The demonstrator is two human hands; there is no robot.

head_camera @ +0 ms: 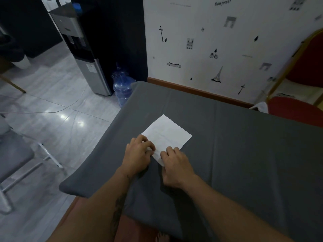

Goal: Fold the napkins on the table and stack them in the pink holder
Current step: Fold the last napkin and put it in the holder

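A white napkin (167, 135) lies flat on the grey tablecloth (244, 145), near the table's left edge. My left hand (139, 155) rests on its near left corner, fingers curled and pinching the napkin's edge. My right hand (176, 166) presses on the near right corner, fingers bent over the edge. The near edge of the napkin is hidden under both hands. No pink holder is in view.
A red chair (297, 109) stands at the table's far right with something white (261, 106) beside it. The papered wall (218, 49) runs along the table's far side. A water dispenser (83, 55), a blue bottle (122, 88) and a grey chair (14, 154) stand on the floor to the left.
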